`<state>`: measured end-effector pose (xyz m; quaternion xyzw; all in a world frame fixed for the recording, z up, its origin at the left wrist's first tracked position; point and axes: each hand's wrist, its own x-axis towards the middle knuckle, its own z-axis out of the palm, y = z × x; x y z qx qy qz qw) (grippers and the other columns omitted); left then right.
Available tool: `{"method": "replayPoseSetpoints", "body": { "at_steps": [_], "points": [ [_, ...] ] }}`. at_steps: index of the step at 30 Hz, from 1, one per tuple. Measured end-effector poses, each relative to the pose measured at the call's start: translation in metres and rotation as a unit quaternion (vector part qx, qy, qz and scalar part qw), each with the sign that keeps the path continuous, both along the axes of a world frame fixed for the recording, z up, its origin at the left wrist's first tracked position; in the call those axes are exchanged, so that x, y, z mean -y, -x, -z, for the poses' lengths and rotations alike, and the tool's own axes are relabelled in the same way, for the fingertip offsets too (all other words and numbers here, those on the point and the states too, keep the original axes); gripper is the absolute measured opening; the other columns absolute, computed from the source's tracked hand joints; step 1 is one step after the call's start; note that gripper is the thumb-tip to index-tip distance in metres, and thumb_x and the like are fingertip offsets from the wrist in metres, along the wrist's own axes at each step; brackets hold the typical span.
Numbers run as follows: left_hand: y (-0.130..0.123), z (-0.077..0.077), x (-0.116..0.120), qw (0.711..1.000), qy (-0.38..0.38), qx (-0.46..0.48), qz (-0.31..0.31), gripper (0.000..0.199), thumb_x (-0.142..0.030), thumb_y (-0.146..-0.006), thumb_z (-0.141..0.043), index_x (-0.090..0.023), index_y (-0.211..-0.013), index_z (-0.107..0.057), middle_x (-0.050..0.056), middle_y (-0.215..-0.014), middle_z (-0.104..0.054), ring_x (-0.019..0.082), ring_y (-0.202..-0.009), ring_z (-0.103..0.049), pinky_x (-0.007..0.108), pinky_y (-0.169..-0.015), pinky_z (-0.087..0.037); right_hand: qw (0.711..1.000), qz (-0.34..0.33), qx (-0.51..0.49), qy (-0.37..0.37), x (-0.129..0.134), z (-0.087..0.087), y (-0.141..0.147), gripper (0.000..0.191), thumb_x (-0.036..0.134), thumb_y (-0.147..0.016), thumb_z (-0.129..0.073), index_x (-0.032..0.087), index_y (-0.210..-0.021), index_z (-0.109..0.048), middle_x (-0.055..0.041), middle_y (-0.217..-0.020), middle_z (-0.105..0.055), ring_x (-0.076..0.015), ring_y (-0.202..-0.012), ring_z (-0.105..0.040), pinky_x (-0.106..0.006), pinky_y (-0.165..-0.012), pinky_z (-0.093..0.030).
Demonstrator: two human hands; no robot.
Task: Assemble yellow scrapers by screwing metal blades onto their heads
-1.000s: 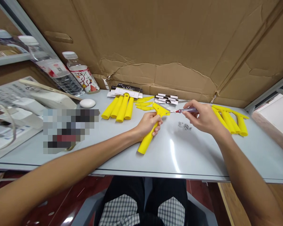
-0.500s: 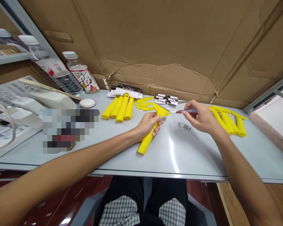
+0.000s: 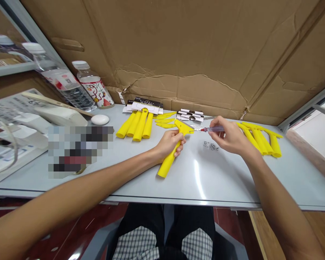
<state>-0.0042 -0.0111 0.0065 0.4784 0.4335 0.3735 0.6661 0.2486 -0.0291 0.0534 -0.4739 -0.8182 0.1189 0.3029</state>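
My left hand [image 3: 171, 146] is wrapped round the handle of a yellow scraper [image 3: 166, 164], whose wide head points up and away from me. In my right hand [image 3: 226, 135] is a screwdriver [image 3: 215, 129] with a clear purplish handle and a red collar. Its thin shaft points left, with the tip at the right side of the scraper's head. Whether the tip sits in a screw is too small to tell. Below the screwdriver, small metal screws [image 3: 212, 146] lie in loose piles on the table. Thin yellow pieces [image 3: 165, 121] lie behind the scraper.
Several yellow scrapers with black-and-white cards [image 3: 137, 124] lie at the back left. More yellow scraper bodies [image 3: 265, 141] lie at the right. Small black-and-white packs [image 3: 190, 115] are stacked at the back. Bottles [image 3: 94, 86] and a white oval object [image 3: 100, 119] stand left. Cardboard [image 3: 178, 47] walls the back.
Hardly anything differs. The whole view has shifted very slightly; both hands keep the same grip on the scraper and the screwdriver.
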Motion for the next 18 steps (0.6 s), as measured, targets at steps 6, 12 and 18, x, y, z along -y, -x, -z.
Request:
{"method": "replayPoseSetpoints", "body": {
  "at_steps": [6, 12, 18],
  "points": [
    [-0.0004, -0.0017, 0.0003, 1.0, 0.002, -0.007, 0.0, 0.01, -0.019, -0.074, -0.061, -0.02, -0.071, -0.052, -0.005, -0.05, -0.049, 0.007, -0.034, -0.04, 0.02, -0.033, -0.034, 1.0, 0.009, 0.009, 0.0, -0.0019, 0.0017, -0.0013, 0.014, 0.023, -0.096, -0.067, 0.026, -0.103, -0.056, 0.0031, -0.071, -0.067, -0.0155, -0.058, -0.058, -0.028, -0.056, -0.044],
    [-0.0006, -0.0022, 0.0005, 1.0, 0.003, -0.007, -0.001, 0.01, -0.017, -0.076, -0.06, -0.02, -0.073, -0.052, -0.005, -0.05, -0.049, 0.007, -0.033, -0.04, 0.02, -0.033, -0.034, 0.999, 0.015, 0.004, -0.029, -0.0065, 0.0059, -0.0034, 0.011, 0.035, -0.1, -0.07, 0.025, -0.1, -0.066, 0.0026, -0.07, -0.068, -0.0142, -0.057, -0.06, -0.027, -0.058, -0.044],
    [0.0002, 0.0001, 0.0007, 1.0, -0.005, -0.003, 0.006, 0.011, -0.017, -0.077, -0.061, -0.02, -0.072, -0.052, -0.005, -0.05, -0.049, 0.008, -0.033, -0.04, 0.02, -0.034, -0.034, 0.998, 0.035, 0.025, -0.046, -0.0051, 0.0038, -0.0006, 0.019, 0.039, -0.102, -0.066, 0.024, -0.091, -0.064, 0.0033, -0.061, -0.06, -0.0138, -0.051, -0.053, -0.028, -0.054, -0.039]
  ]
}}
